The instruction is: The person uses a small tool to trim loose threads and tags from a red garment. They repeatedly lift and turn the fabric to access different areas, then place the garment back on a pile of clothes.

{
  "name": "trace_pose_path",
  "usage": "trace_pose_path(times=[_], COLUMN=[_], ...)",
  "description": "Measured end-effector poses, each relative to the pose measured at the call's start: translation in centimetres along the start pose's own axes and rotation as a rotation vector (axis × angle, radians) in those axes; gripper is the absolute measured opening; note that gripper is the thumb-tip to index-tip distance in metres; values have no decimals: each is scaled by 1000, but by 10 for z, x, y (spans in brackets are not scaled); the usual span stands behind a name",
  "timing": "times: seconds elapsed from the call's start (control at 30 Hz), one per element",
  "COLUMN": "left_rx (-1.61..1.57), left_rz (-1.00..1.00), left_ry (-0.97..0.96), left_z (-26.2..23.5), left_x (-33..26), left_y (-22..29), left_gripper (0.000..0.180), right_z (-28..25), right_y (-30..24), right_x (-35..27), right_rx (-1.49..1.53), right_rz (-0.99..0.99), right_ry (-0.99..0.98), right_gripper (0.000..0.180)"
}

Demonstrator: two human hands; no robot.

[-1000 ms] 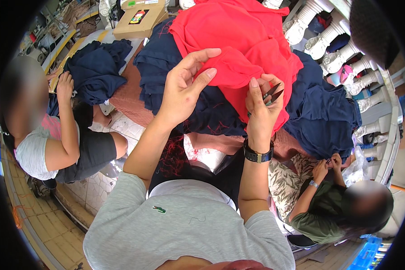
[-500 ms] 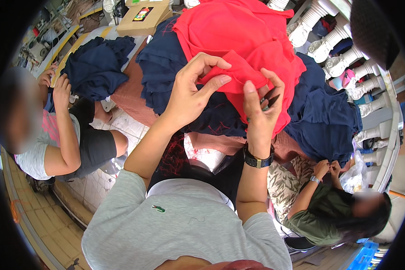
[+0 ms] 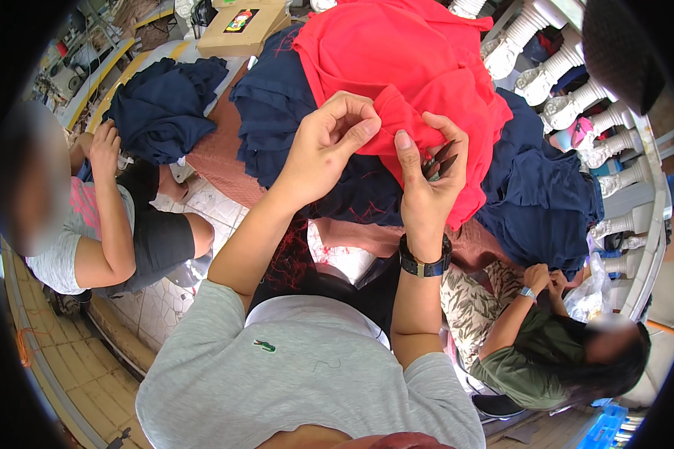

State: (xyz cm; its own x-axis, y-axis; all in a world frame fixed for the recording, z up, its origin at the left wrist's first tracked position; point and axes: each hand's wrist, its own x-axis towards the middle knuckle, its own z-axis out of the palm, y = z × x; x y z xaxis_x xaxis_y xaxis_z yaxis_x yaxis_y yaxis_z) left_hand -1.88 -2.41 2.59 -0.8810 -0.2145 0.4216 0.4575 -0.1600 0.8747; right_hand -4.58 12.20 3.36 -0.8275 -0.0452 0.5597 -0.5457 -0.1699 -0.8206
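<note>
A large red cloth [image 3: 397,45] lies heaped over the dark blue cloth pile [image 3: 266,112], one fold raised toward me. My left hand [image 3: 329,142] is closed in a pinch, thumb against forefinger, at the left edge of that red fold. Thread snips [image 3: 440,161] with dark pointed blades rest in my right hand [image 3: 430,176], partly hidden by the palm and fingers. The blades point up and away to the right. My right thumb stands upright against the fold, with the forefinger spread apart from it.
Dark blue cloth [image 3: 539,198] continues at the right, beside a row of white ruffled columns [image 3: 554,71]. A cardboard box [image 3: 243,28] stands at the back left. One person [image 3: 101,217] sits to the left, handling blue cloth [image 3: 165,108]; another [image 3: 539,344] works at the right.
My left thumb and forefinger have closed together and moved slightly left and down. My right hand has turned, showing more of the snips' blades. The raised red fold has shifted.
</note>
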Motion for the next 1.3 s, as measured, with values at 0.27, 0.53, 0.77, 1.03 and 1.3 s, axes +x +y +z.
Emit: trace_pose_path(times=[0.27,0.53,0.77,1.03,1.3], left_rx=[650,437,191,244,296], left_rz=[410,287,239,348,281], left_ry=[149,143,151,123,61], left_z=[3,10,11,10,10], left_x=[0,-13,-15,-13,-22], left_y=[3,-17,-22,-24,-15], left_gripper=[9,8,8,5,3], right_z=[0,-5,-5,-1,-4], right_y=[0,11,-30,-28,-7], right_x=[1,-1,-17,-35,-25], right_rx=[-73,-68,-332,29,231], right_rz=[-5,-43,-9,555,551], right_ry=[7,49,201,-384,-374], right_gripper=[35,35,24,55,48])
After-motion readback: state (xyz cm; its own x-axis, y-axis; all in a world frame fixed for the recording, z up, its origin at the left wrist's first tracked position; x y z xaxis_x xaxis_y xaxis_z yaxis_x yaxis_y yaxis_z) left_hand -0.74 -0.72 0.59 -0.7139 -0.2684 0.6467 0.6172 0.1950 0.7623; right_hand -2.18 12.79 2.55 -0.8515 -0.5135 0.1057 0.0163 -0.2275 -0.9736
